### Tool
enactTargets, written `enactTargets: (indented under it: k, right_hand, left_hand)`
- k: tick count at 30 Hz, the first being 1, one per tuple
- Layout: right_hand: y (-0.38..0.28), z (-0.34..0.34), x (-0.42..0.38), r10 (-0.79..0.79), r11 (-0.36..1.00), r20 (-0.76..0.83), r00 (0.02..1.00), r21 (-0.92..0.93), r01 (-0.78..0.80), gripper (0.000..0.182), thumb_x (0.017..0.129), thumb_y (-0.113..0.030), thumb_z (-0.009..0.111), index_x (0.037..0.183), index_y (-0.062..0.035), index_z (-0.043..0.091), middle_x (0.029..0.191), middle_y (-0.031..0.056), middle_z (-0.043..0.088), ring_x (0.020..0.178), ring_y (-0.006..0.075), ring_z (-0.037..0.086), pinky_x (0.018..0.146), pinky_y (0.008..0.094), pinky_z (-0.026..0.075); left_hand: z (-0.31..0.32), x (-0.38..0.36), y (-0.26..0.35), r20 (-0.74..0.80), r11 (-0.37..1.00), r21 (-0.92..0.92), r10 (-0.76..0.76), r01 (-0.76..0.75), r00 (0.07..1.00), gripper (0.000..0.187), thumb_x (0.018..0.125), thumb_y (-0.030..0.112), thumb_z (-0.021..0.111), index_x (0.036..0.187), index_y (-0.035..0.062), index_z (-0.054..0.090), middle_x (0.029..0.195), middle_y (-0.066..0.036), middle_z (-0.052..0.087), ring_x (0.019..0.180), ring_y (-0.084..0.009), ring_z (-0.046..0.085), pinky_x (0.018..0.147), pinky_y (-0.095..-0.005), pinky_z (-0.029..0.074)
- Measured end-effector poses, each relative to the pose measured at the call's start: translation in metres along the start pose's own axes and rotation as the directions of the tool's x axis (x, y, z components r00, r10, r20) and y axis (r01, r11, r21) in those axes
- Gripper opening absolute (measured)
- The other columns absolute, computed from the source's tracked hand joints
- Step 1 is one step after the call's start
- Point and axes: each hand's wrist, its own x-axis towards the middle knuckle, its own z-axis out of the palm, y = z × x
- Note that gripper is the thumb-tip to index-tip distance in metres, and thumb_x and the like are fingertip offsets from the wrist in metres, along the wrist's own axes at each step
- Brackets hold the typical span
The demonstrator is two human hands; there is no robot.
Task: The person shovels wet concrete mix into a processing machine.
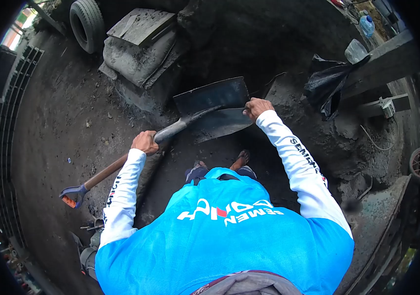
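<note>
A shovel (171,130) lies slantwise across in front of me, its blade (222,124) to the right. My left hand (145,142) is wrapped round the shaft close to the metal socket. From there the brown shaft runs down left to a D-shaped handle (74,195) with an orange grip. At the blade's far corner, my right hand (258,108) is closed on the metal edge. Directly above the blade in this view shows a dark, flat rectangular surface (212,95). My feet (241,158) are below the shovel, on the dark ground.
Dusty sacks (139,58) topped by a flat board (141,25) stand ahead, near a tyre (86,25). Black plastic (329,86) hangs from a beam (379,64) at right. A small wheel (419,162) is at the right edge; stacked grey bars (11,128) line the left.
</note>
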Motion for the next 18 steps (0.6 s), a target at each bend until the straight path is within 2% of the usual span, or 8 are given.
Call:
enactTargets:
  k: [3,4,5,8,9,14,17,18]
  right_hand:
    - [-0.050,0.001,-0.002,-0.079,0.997,-0.021,0.997,-0.012,0.079,0.025,0.085,-0.036,0.068,0.094,-0.0132,0.073,0.100,0.0080,0.065,0.103,0.0280,0.064,0.088,0.0402,0.051]
    - [-0.069,0.005,0.000,-0.100,0.993,0.053,0.994,-0.051,0.102,0.026,0.084,-0.035,0.069,0.096,-0.0124,0.073,0.104,0.0073,0.066,0.105,0.0282,0.063,0.090,0.0395,0.051]
    - [-0.066,0.002,0.001,-0.107,0.994,0.056,0.993,0.033,0.105,0.026,0.084,-0.034,0.069,0.099,-0.0125,0.073,0.108,0.0072,0.066,0.106,0.0274,0.063,0.091,0.0393,0.051]
    - [-0.015,-0.024,-0.006,0.053,0.996,0.054,0.997,-0.078,-0.049,0.027,0.083,-0.033,0.070,0.101,-0.0134,0.073,0.107,0.0067,0.066,0.108,0.0250,0.063,0.091,0.0397,0.051]
    - [0.005,-0.022,-0.003,0.080,0.995,0.117,0.990,-0.074,-0.072,0.030,0.083,-0.035,0.069,0.103,-0.0133,0.072,0.109,0.0071,0.065,0.107,0.0254,0.063,0.091,0.0391,0.051]
    - [-0.082,0.013,-0.001,-0.102,0.993,0.080,0.992,-0.054,0.106,0.028,0.084,-0.036,0.069,0.100,-0.0136,0.073,0.110,0.0079,0.066,0.106,0.0277,0.064,0.090,0.0399,0.052]
    - [-0.043,0.011,0.000,-0.077,0.996,-0.006,0.997,-0.040,0.077,0.026,0.081,-0.037,0.071,0.094,-0.0139,0.073,0.099,0.0079,0.065,0.099,0.0285,0.065,0.085,0.0403,0.052]
    - [-0.027,-0.009,-0.006,-0.054,0.996,0.046,0.997,-0.070,0.057,0.026,0.082,-0.036,0.070,0.093,-0.0132,0.074,0.098,0.0084,0.065,0.098,0.0278,0.065,0.085,0.0398,0.053]
  left_hand:
    - [0.012,0.008,0.004,-0.031,1.000,0.023,0.018,-0.017,0.999,0.033,0.066,0.010,0.057,0.096,0.0074,0.070,0.087,-0.023,0.068,0.089,-0.0413,0.066,0.082,-0.0495,0.051]
    - [0.014,0.010,0.004,-0.046,0.998,0.051,0.026,-0.024,0.999,0.034,0.066,0.010,0.057,0.097,0.0078,0.070,0.089,-0.022,0.068,0.089,-0.0412,0.066,0.081,-0.0495,0.051]
    - [0.013,0.009,0.000,-0.059,0.999,0.047,0.004,-0.001,0.998,0.034,0.066,0.010,0.057,0.097,0.0077,0.070,0.089,-0.022,0.068,0.089,-0.0412,0.066,0.081,-0.0495,0.051]
    - [0.000,-0.007,-0.005,-0.003,0.997,0.048,-0.055,0.055,0.998,0.034,0.067,0.010,0.057,0.098,0.0080,0.070,0.089,-0.022,0.069,0.089,-0.0406,0.066,0.082,-0.0493,0.052]
    - [0.000,-0.009,-0.006,-0.010,0.998,0.039,-0.047,0.047,0.999,0.034,0.067,0.010,0.057,0.098,0.0081,0.070,0.089,-0.022,0.069,0.089,-0.0407,0.066,0.082,-0.0494,0.052]
    - [0.006,0.000,-0.003,-0.106,0.999,0.037,-0.006,0.009,0.994,0.032,0.063,0.014,0.059,0.093,0.0075,0.069,0.084,-0.021,0.068,0.085,-0.0406,0.066,0.079,-0.0479,0.052]
    - [-0.001,-0.007,-0.011,-0.095,0.999,0.041,-0.019,0.023,0.995,0.033,0.063,0.014,0.060,0.094,0.0084,0.069,0.084,-0.021,0.068,0.086,-0.0405,0.066,0.079,-0.0482,0.051]
    - [-0.005,-0.009,-0.015,-0.087,0.999,0.044,-0.024,0.028,0.996,0.033,0.063,0.014,0.060,0.094,0.0086,0.069,0.085,-0.021,0.068,0.086,-0.0405,0.066,0.079,-0.0484,0.051]
